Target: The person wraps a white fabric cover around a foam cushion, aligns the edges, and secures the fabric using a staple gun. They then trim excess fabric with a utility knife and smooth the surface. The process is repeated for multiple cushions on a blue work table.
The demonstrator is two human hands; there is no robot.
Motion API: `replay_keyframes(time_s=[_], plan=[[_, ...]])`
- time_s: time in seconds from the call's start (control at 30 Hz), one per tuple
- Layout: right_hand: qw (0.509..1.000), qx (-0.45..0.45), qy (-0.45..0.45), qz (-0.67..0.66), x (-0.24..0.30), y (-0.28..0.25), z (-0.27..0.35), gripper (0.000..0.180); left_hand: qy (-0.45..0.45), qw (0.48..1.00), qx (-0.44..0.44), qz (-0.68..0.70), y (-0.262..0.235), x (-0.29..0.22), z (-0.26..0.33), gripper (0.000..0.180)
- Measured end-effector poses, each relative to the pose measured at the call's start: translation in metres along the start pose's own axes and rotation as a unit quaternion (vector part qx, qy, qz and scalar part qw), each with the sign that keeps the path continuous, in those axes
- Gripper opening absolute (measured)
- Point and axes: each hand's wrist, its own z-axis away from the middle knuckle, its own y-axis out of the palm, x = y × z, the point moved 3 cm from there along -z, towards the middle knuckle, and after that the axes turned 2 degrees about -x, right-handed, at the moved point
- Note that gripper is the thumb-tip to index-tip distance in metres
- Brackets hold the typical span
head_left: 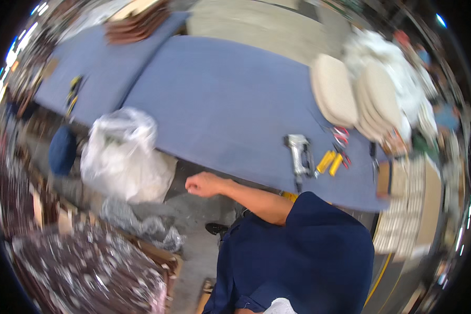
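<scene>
My right hand reaches leftward past the near edge of the blue padded table, at the end of a bare forearm from a dark blue sleeve. Its fingers are curled in, and nothing shows in them. Closest to it is a clear plastic bag stuffed with white material, just to its left and not touched. My left hand is out of sight. On the table to the right lie a staple gun, yellow-handled tools and red-handled scissors.
Beige cushions stand at the table's right end, beside an open carton of stacked pale pieces. Brown panels are piled at the far left. A plastic-wrapped brown stack fills the lower left. Crumpled plastic lies near a dark blue round stool.
</scene>
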Motion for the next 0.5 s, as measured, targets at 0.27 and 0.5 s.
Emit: replay_keyframes(time_s=[0.27,0.5], plan=[[0.845,-0.480,0.184,-0.148,-0.146,-0.140,0.263,0.026,0.068,0.996,0.014,-0.054,-0.002,-0.157,-0.053,0.027],[0.463,-0.760,0.231,-0.393,-0.282,-0.284,0.406,0.035,0.226,0.969,0.082,-0.046,0.130,-0.312,-0.047,0.019]])
